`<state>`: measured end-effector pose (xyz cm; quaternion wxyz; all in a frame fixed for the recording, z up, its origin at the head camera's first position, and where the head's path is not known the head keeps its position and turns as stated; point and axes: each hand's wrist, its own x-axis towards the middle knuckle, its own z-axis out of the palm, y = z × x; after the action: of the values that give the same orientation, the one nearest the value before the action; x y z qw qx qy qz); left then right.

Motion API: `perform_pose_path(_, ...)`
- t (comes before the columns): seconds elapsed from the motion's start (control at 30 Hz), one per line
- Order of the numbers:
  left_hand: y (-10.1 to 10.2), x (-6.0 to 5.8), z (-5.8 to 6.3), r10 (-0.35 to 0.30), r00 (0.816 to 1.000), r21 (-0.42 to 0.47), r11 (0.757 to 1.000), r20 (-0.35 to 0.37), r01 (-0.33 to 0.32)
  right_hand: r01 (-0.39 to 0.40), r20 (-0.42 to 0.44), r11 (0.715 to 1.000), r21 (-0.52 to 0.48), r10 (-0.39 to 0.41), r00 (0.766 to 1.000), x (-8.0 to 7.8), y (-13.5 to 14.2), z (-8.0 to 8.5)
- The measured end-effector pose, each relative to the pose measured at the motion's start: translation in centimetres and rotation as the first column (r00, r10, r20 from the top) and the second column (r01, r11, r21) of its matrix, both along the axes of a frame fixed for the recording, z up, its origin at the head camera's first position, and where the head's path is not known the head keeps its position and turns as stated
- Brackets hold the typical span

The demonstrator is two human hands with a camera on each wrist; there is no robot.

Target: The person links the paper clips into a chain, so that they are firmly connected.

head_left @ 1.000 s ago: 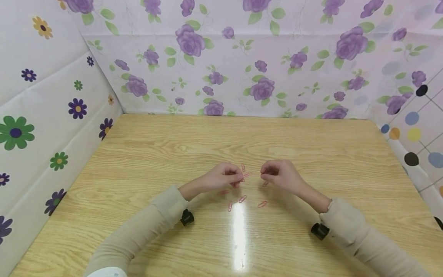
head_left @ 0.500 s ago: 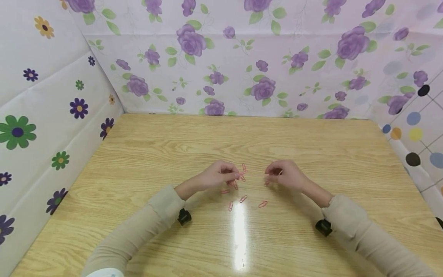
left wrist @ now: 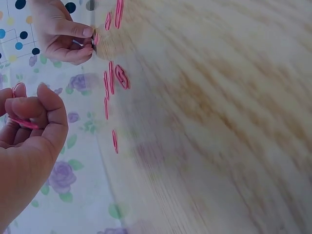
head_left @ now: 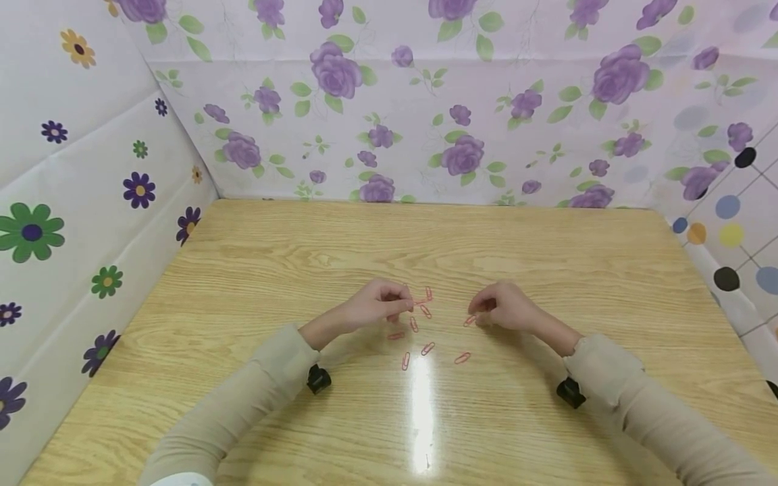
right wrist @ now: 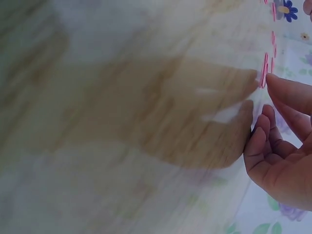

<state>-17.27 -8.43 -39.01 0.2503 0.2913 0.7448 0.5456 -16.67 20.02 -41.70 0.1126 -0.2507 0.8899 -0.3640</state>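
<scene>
My left hand pinches pink paper clips between thumb and curled fingers, left of the scattered clips. The fingers partly hide what they hold. To the right, my right hand is low over the table at a single pink paper clip. In the right wrist view, the thumb tip is at a clip, while the other fingers stay apart from the thumb. Between the hands lie several loose pink clips, among them an upright one and a slanted one.
More pink clips lie nearer the front: one at the left, a middle clip and a right clip. The wood-grain table meets a flowered cloth at the back.
My left hand has drawn left with its clips, uncovering loose clips on the table. My right hand has moved slightly right and sits by the single clip there.
</scene>
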Motion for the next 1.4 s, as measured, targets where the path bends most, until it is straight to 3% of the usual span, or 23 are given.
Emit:
perform_pose_path(0.43,-0.3,-0.2,-0.1,0.008,1.0,0.003,1.0,-0.005,-0.008,-0.028,-0.011,0.996,0.09,0.029,1.0,-0.1,-0.4,-0.5)
perform_pose_path(0.87,0.0,0.1,0.3,0.002,1.0,0.019,1.0,-0.006,-0.002,0.003,0.038,1.0,-0.016,-0.002,0.999,0.2,0.0,0.2)
perform_pose_path(1.03,0.0,-0.1,0.0,0.004,1.0,0.009,1.0,-0.003,-0.004,-0.001,0.033,0.998,-0.059,0.003,0.999,0.4,-0.1,0.8)
perform_pose_path(1.4,0.1,-0.1,0.0,0.009,1.0,0.001,1.0,-0.006,-0.009,0.096,-0.078,0.995,0.001,-0.096,0.992,0.9,-0.3,1.4)
